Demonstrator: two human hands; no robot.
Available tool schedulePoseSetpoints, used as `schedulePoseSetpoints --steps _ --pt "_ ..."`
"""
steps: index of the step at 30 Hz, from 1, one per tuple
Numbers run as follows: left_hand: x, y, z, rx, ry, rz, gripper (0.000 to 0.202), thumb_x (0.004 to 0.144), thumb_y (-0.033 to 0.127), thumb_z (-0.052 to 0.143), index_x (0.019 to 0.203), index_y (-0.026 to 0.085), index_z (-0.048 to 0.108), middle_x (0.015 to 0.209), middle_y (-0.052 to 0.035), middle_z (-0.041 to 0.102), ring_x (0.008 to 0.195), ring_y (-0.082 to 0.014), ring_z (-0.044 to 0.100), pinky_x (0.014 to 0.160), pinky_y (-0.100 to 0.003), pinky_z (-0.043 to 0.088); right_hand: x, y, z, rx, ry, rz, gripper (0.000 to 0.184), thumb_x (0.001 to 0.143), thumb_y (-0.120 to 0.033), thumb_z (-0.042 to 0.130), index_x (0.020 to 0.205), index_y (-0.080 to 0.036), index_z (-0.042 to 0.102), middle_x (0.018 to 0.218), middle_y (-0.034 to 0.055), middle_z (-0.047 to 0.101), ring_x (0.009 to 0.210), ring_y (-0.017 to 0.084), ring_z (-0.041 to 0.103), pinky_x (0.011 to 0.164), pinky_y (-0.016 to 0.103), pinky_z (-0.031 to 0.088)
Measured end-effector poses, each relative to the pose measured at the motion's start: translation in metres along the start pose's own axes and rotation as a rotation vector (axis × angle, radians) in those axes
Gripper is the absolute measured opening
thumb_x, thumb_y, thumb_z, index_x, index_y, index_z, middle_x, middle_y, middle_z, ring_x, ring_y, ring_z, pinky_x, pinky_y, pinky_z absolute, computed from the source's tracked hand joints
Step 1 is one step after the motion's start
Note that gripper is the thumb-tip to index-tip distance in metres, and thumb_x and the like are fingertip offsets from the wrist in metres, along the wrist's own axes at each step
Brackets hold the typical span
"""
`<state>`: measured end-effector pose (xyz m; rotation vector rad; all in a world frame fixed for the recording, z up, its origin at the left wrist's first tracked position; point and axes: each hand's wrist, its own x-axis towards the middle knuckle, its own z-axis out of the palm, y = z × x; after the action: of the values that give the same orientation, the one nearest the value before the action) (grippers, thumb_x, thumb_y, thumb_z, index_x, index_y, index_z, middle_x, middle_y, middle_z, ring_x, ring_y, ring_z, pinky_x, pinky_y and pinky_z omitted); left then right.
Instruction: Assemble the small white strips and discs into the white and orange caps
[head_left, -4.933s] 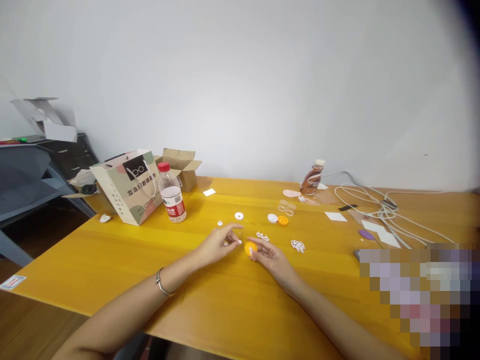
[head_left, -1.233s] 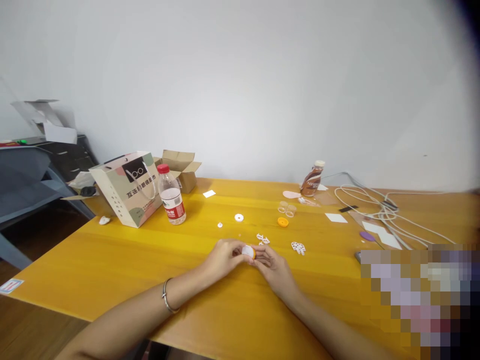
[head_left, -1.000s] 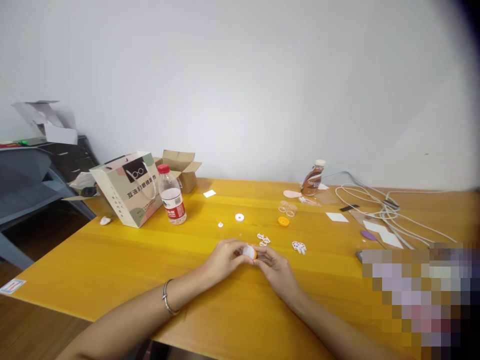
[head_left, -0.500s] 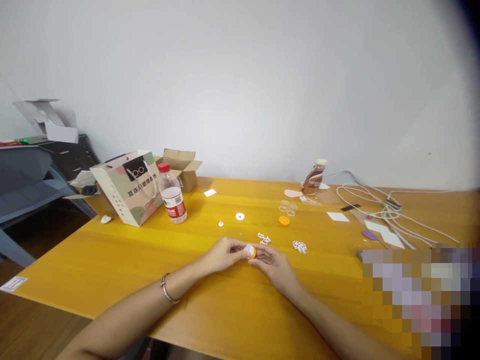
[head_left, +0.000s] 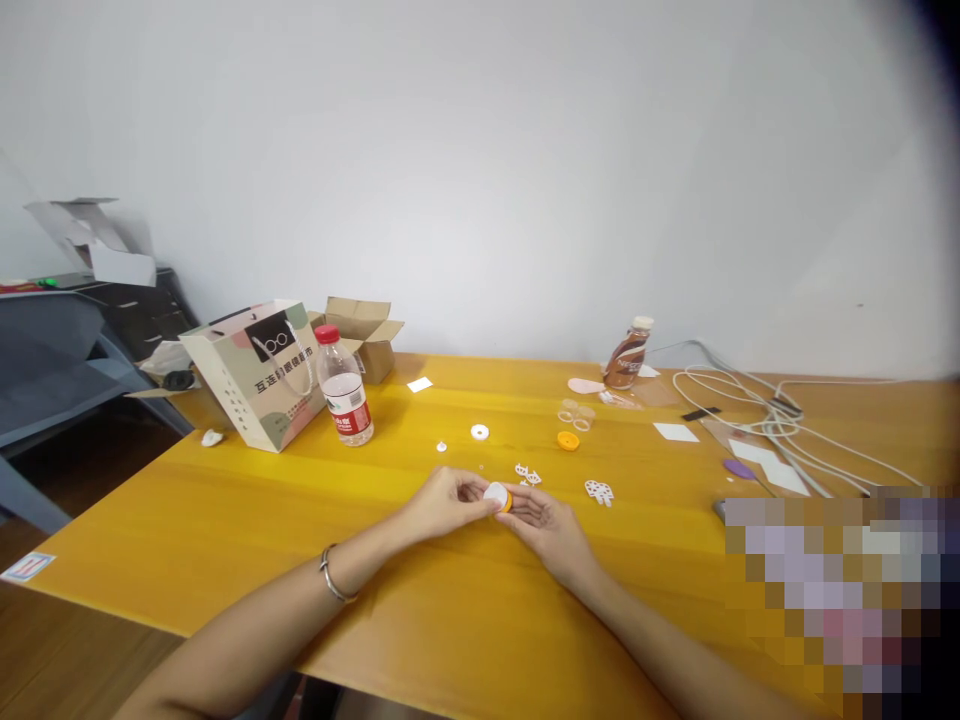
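Note:
Both my hands meet low over the yellow table [head_left: 225, 520], near its middle. Between them sits a small round piece [head_left: 499, 495], white on my left side and orange on my right. My left hand [head_left: 444, 502] pinches its white face with curled fingers, and a metal bracelet [head_left: 330, 575] circles that wrist. My right hand [head_left: 544, 515] cups the orange side with its fingertips. Just beyond my fingers lie small white cut-out pieces [head_left: 526, 472], with another white cut-out [head_left: 598, 490] to their right.
Farther back lie a white ring [head_left: 479, 432], an orange cap [head_left: 568, 440] and clear rings [head_left: 576, 412]. At the left stand a water bottle [head_left: 342, 388], a paper bag [head_left: 259, 372] and a cardboard box [head_left: 365, 335]. A brown drink bottle [head_left: 626, 355] and white cables [head_left: 765, 410] lie at the right.
Earlier my hands were apart with the orange piece in the right one. A white cap that lay beside the orange cap is gone from there, and both hands now press a white-and-orange piece together.

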<state>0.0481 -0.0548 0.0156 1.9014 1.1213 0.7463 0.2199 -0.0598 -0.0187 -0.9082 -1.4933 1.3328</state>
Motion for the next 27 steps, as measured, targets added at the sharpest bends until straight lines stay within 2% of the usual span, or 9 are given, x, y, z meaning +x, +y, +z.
schedulePoseSetpoints --steps 9,22,27 --pt "-0.002 0.004 0.000 0.069 0.017 0.016 0.036 0.072 0.040 0.053 0.091 0.011 0.064 0.072 -0.0044 0.063 0.061 -0.0113 0.052 0.055 -0.018 0.038 -0.002 0.005 0.000 -0.003 0.028 -0.028 0.035 0.063 -0.029 0.067 0.096 -0.021 0.059 0.091 0.0051 0.066 0.086 0.021 0.061 0.085 0.040 0.046" --pt "-0.009 0.016 -0.008 0.249 -0.049 0.201 0.029 0.077 0.033 0.050 0.097 0.015 0.061 0.081 -0.0042 0.063 0.070 -0.0132 0.054 0.065 -0.020 0.040 -0.003 0.000 0.002 -0.004 0.001 -0.027 0.035 0.064 -0.031 0.066 0.097 -0.021 0.059 0.090 0.0049 0.066 0.086 0.020 0.061 0.084 0.038 0.047" --pt "-0.004 0.006 -0.007 0.218 -0.006 0.107 0.036 0.078 0.042 0.046 0.085 0.011 0.064 0.070 -0.0024 0.061 0.060 -0.0101 0.049 0.054 -0.017 0.036 0.000 -0.001 0.000 0.041 -0.046 0.043 0.033 0.064 -0.031 0.066 0.095 -0.022 0.061 0.084 0.0029 0.067 0.078 0.017 0.061 0.078 0.033 0.048"
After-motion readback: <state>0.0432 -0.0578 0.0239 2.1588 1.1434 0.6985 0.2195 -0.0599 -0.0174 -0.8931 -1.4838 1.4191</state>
